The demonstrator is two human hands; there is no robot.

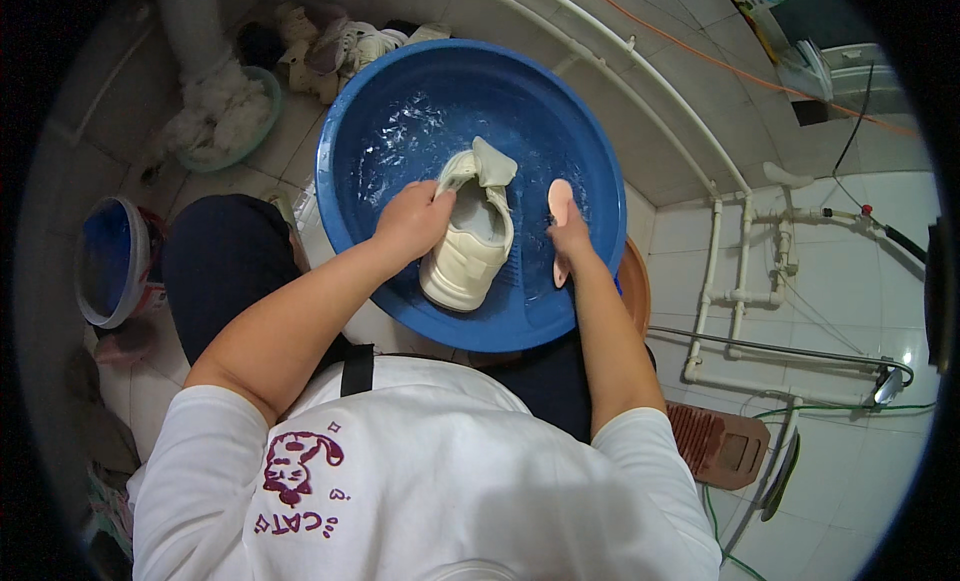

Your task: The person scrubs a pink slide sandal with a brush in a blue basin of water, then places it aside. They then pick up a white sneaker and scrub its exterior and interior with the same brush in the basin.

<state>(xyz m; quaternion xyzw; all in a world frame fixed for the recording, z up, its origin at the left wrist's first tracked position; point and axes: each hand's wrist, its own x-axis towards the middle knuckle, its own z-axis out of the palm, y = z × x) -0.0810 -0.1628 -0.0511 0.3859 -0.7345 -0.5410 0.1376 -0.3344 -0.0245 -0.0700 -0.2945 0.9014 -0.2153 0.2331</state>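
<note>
A large blue plastic basin (pixel 345 131) with soapy water sits in front of me. In it lies a white sneaker (pixel 470 251), its tongue pulled up. My left hand (pixel 412 221) grips the sneaker at its opening, on the left side. My right hand (pixel 568 236) is closed around a pink brush (pixel 560 203), holding it upright just to the right of the sneaker, apart from it.
Several more shoes (pixel 335 41) lie on the tiled floor beyond the basin. A green bowl (pixel 262 131) with white cloth is at upper left, a blue-and-white bucket (pixel 112 261) at left. White pipes (pixel 712 271) run along the wall at right, with a brown washboard (pixel 720 443) below.
</note>
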